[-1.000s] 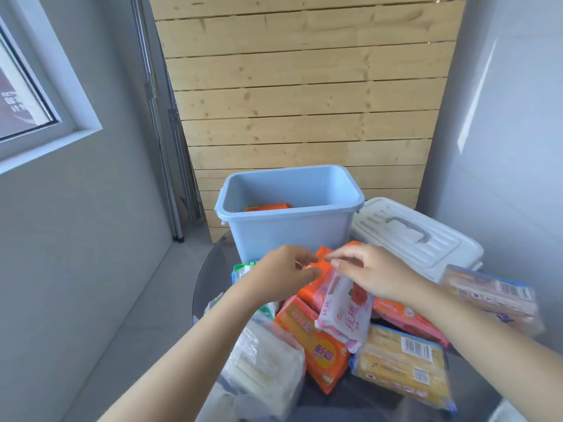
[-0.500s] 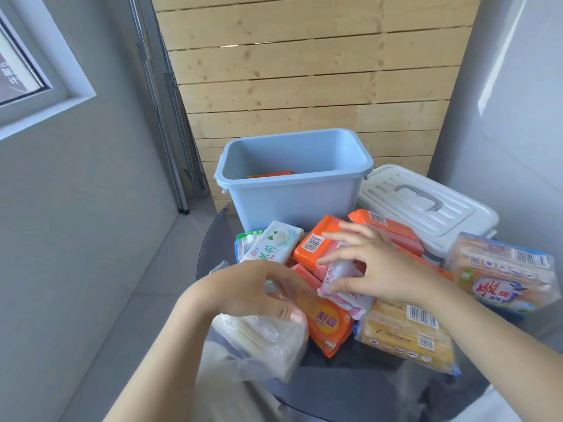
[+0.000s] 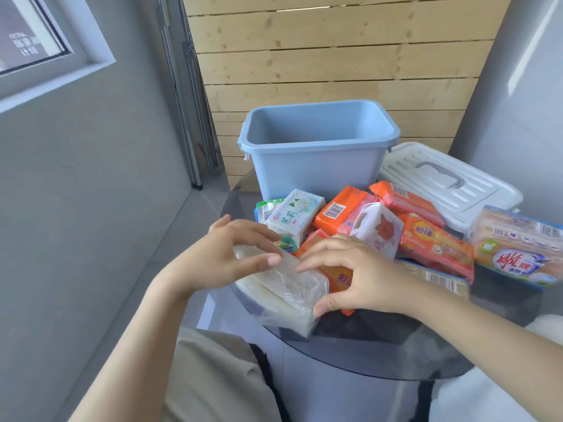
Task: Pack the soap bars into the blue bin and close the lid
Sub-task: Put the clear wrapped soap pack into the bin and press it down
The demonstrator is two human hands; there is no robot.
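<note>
The open blue bin (image 3: 316, 166) stands at the back of a round dark glass table (image 3: 380, 351). Its white lid (image 3: 475, 193) with a grey handle lies to its right. Several wrapped soap bars are heaped in front of the bin: a white-green one (image 3: 297, 217), orange ones (image 3: 338, 208), a white-pink one (image 3: 380, 229). A clear-wrapped pack of white soap (image 3: 286, 293) lies at the table's near left edge. My left hand (image 3: 225, 257) rests on its top with fingers curved over it. My right hand (image 3: 356, 272) grips its right end, thumb under the corner.
A large blue-edged soap pack (image 3: 518, 245) sits at the far right. A yellowish pack (image 3: 441, 278) lies behind my right wrist. Grey walls close in on both sides, with wooden planks behind the bin. My trouser leg (image 3: 213, 376) is below the table edge.
My right hand left the white-pink bar and came down to the clear-wrapped pack. My left hand stayed on that pack. The camera tilted down and closer.
</note>
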